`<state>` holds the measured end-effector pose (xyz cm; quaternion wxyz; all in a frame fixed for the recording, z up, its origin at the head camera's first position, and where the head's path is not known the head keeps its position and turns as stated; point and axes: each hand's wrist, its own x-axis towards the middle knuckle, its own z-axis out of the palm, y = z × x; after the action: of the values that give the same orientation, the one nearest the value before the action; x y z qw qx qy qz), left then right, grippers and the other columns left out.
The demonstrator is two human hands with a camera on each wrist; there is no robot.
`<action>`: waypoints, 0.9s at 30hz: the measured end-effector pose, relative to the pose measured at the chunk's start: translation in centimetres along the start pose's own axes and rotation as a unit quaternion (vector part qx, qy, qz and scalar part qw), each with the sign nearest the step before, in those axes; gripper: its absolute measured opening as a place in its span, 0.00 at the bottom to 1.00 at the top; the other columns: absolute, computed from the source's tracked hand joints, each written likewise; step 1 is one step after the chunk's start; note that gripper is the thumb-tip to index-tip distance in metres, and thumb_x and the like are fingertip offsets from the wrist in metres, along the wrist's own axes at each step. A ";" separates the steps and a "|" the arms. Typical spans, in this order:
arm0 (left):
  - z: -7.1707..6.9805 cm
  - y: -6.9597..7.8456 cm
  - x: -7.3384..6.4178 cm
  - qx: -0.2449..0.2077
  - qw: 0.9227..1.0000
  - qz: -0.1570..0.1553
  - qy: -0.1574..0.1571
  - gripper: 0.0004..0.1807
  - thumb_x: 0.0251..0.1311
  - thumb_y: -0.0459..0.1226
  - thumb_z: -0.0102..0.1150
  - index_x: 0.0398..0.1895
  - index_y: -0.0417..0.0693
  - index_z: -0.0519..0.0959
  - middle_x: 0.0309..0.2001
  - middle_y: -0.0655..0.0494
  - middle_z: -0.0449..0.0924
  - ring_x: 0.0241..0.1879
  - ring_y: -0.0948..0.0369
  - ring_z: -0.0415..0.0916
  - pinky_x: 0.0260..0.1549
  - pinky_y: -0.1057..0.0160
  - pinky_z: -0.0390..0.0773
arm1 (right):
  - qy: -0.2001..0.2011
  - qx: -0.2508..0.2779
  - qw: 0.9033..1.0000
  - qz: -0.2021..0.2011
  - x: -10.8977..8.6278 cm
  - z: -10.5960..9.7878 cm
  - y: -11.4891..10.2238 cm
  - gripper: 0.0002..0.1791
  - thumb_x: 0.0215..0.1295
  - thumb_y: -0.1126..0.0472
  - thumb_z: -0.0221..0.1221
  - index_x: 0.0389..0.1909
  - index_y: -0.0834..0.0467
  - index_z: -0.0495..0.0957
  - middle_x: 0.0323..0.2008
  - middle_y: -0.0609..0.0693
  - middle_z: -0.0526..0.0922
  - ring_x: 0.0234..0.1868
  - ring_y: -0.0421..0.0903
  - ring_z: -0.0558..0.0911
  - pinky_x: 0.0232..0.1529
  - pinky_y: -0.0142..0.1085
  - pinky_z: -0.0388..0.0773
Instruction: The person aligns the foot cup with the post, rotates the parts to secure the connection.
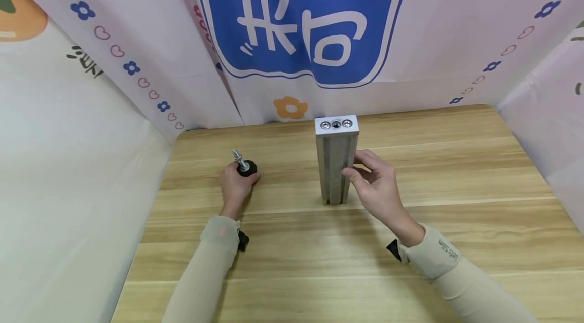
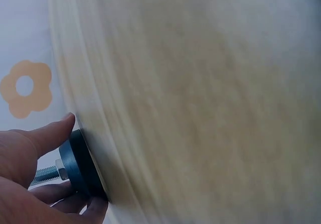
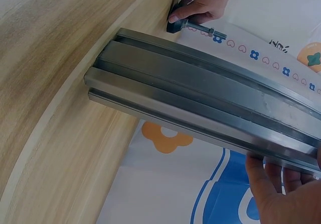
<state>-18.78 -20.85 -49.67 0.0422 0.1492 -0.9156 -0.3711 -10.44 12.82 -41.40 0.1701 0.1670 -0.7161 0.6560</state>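
Observation:
An aluminium profile (image 1: 335, 168) stands upright on the table, with a metal end plate (image 1: 337, 131) on top. Two screws flank a hole in that plate. My right hand (image 1: 379, 188) holds the profile from its right side, thumb on the near face; in the right wrist view the fingers lie along one edge of the grooved profile (image 3: 200, 83). On the left, my left hand (image 1: 234, 186) grips a levelling foot (image 1: 248, 168) by its round black base, which rests on the table. Its threaded stud (image 2: 46, 174) points up, with a nut at the base.
The wood-grain table (image 1: 283, 257) reaches back to a printed cloth (image 1: 456, 24) hanging behind it. More white cloth (image 1: 59, 176) hangs along the left side, and another stretch is on the right. Bare tabletop lies between the foot and the profile.

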 end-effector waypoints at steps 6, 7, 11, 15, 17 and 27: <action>0.0 0.0 0.0 0.014 1.000 0.010 0.008 0.27 0.54 0.37 0.79 0.54 0.31 0.82 0.58 0.31 0.84 0.62 0.38 0.81 0.66 0.42 0.79 | 0.002 0.001 1.000 -0.003 -0.1 0.0 0.0 0.21 0.63 0.79 0.65 0.58 0.72 0.82 0.50 0.36 0.85 0.51 0.35 0.86 0.53 0.30 0.87; -0.1 0.0 0.1 0.016 1.000 0.010 0.008 0.26 0.54 0.37 0.79 0.53 0.31 0.82 0.57 0.31 0.84 0.62 0.38 0.81 0.65 0.42 0.80 | 0.002 0.001 1.000 -0.004 -0.1 0.0 0.0 0.21 0.63 0.79 0.65 0.58 0.72 0.82 0.50 0.36 0.85 0.51 0.35 0.86 0.53 0.30 0.87; -0.3 0.2 0.1 0.020 1.000 0.011 0.010 0.25 0.55 0.36 0.79 0.53 0.30 0.83 0.57 0.31 0.85 0.61 0.38 0.81 0.64 0.42 0.81 | 0.001 0.000 1.000 -0.006 -0.1 0.0 0.0 0.21 0.63 0.78 0.65 0.58 0.72 0.82 0.50 0.37 0.85 0.51 0.35 0.86 0.53 0.30 0.87; -0.4 0.4 0.1 0.028 0.999 0.016 0.013 0.24 0.55 0.36 0.78 0.52 0.30 0.84 0.56 0.31 0.85 0.60 0.37 0.82 0.63 0.41 0.81 | 0.003 -0.002 1.000 -0.004 0.0 0.0 -0.1 0.21 0.63 0.79 0.65 0.58 0.72 0.82 0.50 0.37 0.85 0.51 0.35 0.86 0.53 0.30 0.87; -0.5 0.4 0.2 0.030 0.999 0.015 0.013 0.23 0.55 0.35 0.78 0.51 0.29 0.84 0.55 0.31 0.85 0.59 0.37 0.82 0.63 0.41 0.81 | 0.003 -0.002 1.000 -0.002 0.0 0.0 -0.2 0.21 0.63 0.78 0.66 0.57 0.72 0.82 0.50 0.37 0.85 0.50 0.35 0.86 0.53 0.30 0.88; -0.7 0.1 0.0 0.038 0.999 0.016 0.001 0.21 0.57 0.37 0.78 0.48 0.31 0.85 0.54 0.31 0.86 0.58 0.38 0.83 0.59 0.41 0.84 | -0.002 -0.003 1.000 0.008 0.0 0.1 -0.2 0.21 0.62 0.78 0.67 0.57 0.72 0.82 0.50 0.37 0.85 0.50 0.36 0.86 0.52 0.31 0.88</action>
<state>-18.67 -21.26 -49.12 0.0432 0.1365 -0.9311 -0.3356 -10.30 12.75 -41.25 0.1634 0.1619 -0.7202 0.6545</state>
